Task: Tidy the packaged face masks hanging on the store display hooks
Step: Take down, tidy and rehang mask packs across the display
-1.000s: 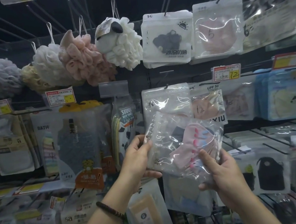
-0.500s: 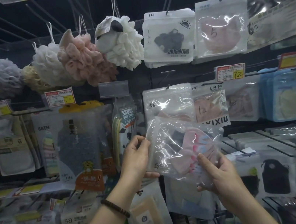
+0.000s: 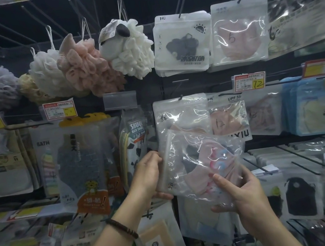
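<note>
- While the clear mask packet [image 3: 197, 160] is off the hooks and held tilted at chest height, just in front of the hanging packet [image 3: 179, 116] on the middle row, both hands have hold of it.
- The left hand [image 3: 148, 176] pinches its left edge, thumb in front and fingers curled behind.
- The right hand [image 3: 243, 193] grips the lower right corner, thumb pressed on the front film, fingers wrapped under.
- The sealed strip runs along the left side, so the top probably points left; turn the packet upright first.
- The hanging hole is lost in the glare, so find it by touch before reaching up.
- Keep to the edges: the film looks slick and crumples easily.
- Line the hole up with the tip of the hook [image 3: 180, 98], then slide it straight back so the front packet is not knocked off.
- Check that it matches its neighbours before letting go.
</note>
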